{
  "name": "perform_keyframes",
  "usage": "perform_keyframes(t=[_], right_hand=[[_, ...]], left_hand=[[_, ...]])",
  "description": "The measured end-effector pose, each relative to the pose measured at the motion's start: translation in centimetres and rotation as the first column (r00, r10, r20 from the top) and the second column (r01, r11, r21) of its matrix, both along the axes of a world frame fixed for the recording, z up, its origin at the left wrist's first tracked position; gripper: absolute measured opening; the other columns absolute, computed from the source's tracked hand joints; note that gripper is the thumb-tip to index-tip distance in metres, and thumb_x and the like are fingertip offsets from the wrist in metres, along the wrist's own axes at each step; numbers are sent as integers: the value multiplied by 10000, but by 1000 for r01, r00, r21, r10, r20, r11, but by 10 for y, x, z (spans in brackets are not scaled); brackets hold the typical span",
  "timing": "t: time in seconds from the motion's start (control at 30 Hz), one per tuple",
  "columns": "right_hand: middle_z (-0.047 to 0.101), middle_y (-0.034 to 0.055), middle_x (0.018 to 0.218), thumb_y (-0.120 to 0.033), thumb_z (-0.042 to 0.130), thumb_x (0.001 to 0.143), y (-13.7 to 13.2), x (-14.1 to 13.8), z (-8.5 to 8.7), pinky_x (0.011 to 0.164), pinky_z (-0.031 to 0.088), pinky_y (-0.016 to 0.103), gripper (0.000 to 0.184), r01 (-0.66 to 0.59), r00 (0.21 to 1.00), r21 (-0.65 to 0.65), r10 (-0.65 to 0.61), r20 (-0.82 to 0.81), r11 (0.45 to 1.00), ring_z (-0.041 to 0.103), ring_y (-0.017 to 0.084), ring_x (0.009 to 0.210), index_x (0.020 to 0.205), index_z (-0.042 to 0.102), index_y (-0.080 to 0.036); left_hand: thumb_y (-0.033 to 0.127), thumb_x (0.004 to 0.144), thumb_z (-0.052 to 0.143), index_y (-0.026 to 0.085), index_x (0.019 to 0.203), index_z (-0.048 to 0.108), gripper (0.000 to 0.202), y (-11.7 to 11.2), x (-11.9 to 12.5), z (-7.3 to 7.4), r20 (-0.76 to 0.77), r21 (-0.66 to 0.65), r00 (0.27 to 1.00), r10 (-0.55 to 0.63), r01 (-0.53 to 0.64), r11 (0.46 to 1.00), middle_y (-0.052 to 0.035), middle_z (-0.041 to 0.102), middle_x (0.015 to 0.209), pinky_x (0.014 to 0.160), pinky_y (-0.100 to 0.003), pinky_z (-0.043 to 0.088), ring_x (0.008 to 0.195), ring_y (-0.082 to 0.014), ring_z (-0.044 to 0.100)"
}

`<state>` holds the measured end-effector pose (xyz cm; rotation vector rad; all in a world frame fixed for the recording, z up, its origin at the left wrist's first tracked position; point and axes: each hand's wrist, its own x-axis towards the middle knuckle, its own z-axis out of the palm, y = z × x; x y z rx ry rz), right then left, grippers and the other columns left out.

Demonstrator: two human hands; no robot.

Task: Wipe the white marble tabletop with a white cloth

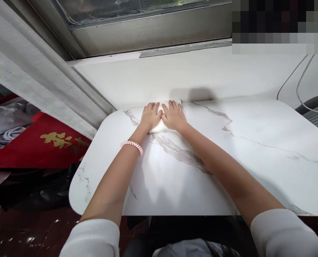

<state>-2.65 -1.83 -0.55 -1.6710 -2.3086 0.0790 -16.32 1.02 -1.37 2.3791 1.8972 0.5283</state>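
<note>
A folded white cloth [161,126] lies flat at the far edge of the white marble-patterned table [244,167], close to the wall. On its left part rests my left hand [150,116], palm down with the fingers stretched forward. My right hand [174,116] lies flat on the cloth's right part, its fingers spread. The two thumbs almost meet in the middle, and both arms reach straight out over the tabletop. Around my left wrist is a pink coiled band [133,143]. The hands cover much of the cloth.
Behind the table stands a white wall [148,80] beneath a metal-framed window [148,32]. A pale curtain [41,53] hangs at the left, beside red fabric [41,146] with gold characters. Thin cables [298,84] hang at the right. The upper right corner is pixelated.
</note>
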Motion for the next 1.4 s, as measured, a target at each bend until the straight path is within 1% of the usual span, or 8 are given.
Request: perform_keyframes(t=[0.13,0.23,0.57,0.7,0.8,0.93,1.17,1.4], right_hand=[[274,260,1639,-274,331,1031,-36,-12,1,1202,164,588,580,50,999,-30,-50,-17,998,221,369,1535,1574,355,-72],[273,283,1630,-290,339,1034,-76,-19,2,1201,164,598,590,40,999,-25,-40,-17,999,216,391,1533,1575,349,-54],[277,330,1605,-332,365,1033,-236,-29,4,1194,196,646,610,-275,961,4,275,-3,961,210,458,1516,1564,370,-32],[256,315,1618,-355,389,1021,-253,-42,12,1192,185,677,646,-346,938,-94,345,-23,934,179,464,1520,1580,337,-34],[241,284,1635,-357,390,1014,-240,-55,16,1208,161,666,654,-369,929,-143,365,-52,918,164,445,1531,1588,328,-50],[259,260,1641,-328,367,1017,-200,-77,15,1222,134,636,625,-380,924,-114,373,-80,918,171,410,1542,1584,343,-67],[262,187,1665,-402,389,1010,-99,-123,13,1244,122,533,595,-331,938,-179,302,-170,926,165,291,1564,1560,401,-176],[274,205,1655,-382,348,1016,-23,-157,13,1236,122,556,598,-250,964,-137,233,-126,958,179,316,1557,1561,394,-138]], left_hand=[[280,991,378,118,1477,470,520,-30,-10,5,-7,-28,999,-44,44,999,-157,501,1500,1220,-426,283,1419,-267,424],[296,998,374,117,1485,465,527,-70,-19,7,-12,-42,998,-56,55,998,-151,491,1515,1226,-416,275,1440,-262,402],[348,1044,276,109,1506,413,538,-278,-45,0,-72,34,993,99,-96,995,-174,461,1544,1227,-524,279,1485,-329,352],[350,1042,249,118,1501,426,544,-303,-61,0,-85,40,989,124,-121,992,-163,471,1531,1229,-508,287,1476,-323,362],[352,1023,273,90,1497,439,567,-290,-74,3,-96,5,986,139,-139,990,-193,478,1509,1210,-507,313,1439,-346,393],[360,1002,316,107,1492,449,567,-250,-100,5,-92,-7,984,152,-154,988,-191,509,1454,1182,-493,345,1355,-330,459],[359,976,368,203,1486,469,542,-142,-151,5,-11,-51,983,181,-181,982,-113,528,1439,1202,-474,311,1353,-292,438],[337,954,411,206,1475,500,545,-47,-181,6,57,-96,981,185,-179,979,-90,530,1463,1241,-435,244,1412,-260,411]])
